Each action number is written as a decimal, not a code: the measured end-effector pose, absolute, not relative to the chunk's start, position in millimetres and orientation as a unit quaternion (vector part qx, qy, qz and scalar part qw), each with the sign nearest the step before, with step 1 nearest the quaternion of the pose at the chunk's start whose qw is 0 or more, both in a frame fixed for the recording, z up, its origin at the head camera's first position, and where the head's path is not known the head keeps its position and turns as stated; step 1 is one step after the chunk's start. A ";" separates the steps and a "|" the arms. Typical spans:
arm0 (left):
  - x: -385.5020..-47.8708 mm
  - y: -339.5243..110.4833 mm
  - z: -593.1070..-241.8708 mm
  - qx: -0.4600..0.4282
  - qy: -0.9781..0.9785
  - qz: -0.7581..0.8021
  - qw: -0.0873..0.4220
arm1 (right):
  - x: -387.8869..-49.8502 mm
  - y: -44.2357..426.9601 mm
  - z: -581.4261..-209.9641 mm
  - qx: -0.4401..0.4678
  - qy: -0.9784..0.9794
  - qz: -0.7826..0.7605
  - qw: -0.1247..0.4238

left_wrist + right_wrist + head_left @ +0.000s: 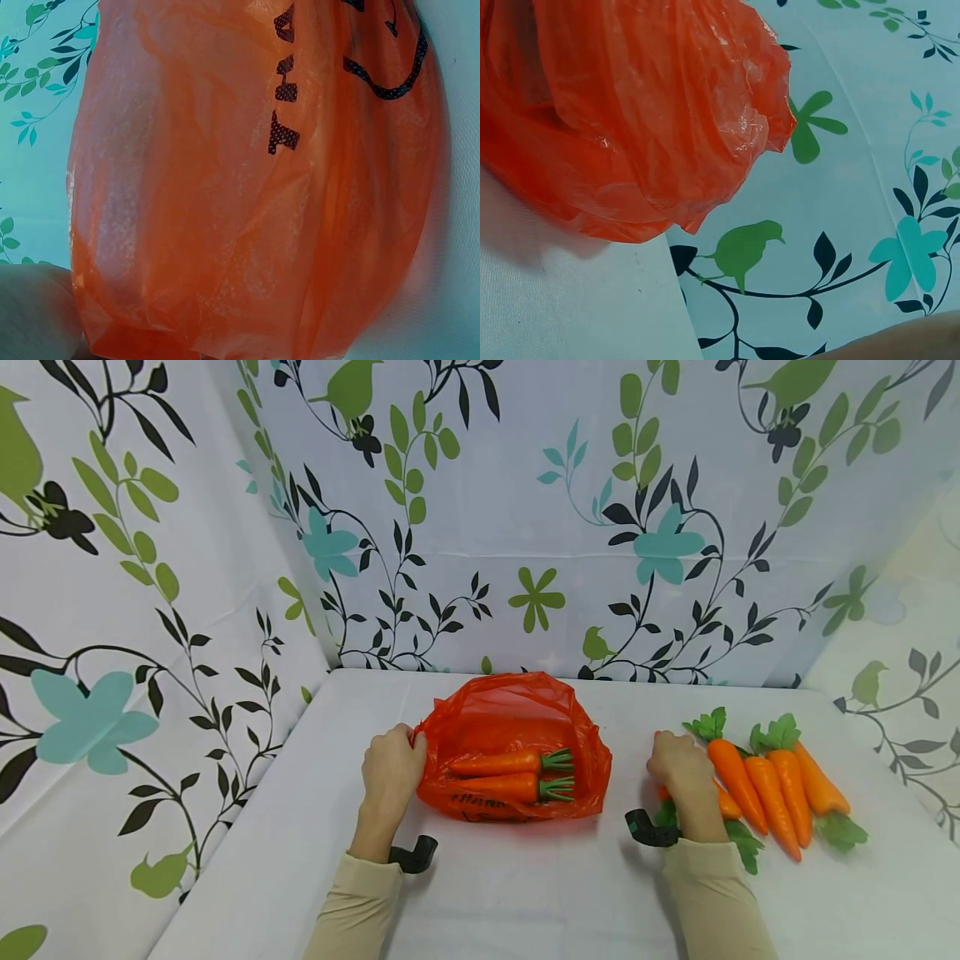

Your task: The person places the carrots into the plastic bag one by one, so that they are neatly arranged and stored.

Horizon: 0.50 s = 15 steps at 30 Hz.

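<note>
Two carrots (495,765) in a red bag (517,697)

Nearest, two beige sleeves (360,897) cross the white table (525,893). The left hand (392,768) pinches the bag's left rim; the right hand (681,764) is at the left edge of the loose carrots (775,802), its grip more than I can tell. Four show clearly, slanting, three tips toward the person, one away. The bagged pair lies crosswise, green stems (557,760) rightward. Patterned cloth (480,543) hangs behind.

Bare hands (392,767), long plain beige sleeves (358,902) and two small, bent black wrist-worn devices (414,855)
</note>
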<state>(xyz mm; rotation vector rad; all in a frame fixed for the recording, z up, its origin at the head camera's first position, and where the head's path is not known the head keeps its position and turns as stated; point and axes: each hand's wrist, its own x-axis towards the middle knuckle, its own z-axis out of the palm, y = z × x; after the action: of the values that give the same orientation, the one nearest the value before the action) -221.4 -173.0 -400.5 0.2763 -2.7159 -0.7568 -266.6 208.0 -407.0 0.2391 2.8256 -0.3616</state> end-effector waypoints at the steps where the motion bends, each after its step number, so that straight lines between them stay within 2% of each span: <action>1: -221.3 -173.1 -400.5 0.096 -0.947 -0.264 0.154 | -266.4 208.5 -407.0 0.079 0.979 -0.126 0.141; 15: -221.4 -173.0 -400.2 0.099 -0.948 -0.265 0.150 | -263.4 211.8 -398.5 0.080 0.969 -0.152 0.180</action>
<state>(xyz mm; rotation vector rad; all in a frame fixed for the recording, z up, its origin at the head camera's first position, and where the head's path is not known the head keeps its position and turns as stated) -221.4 -173.0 -400.2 0.2834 -2.7227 -0.7602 -263.4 211.8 -398.5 0.2248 2.7379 -0.4286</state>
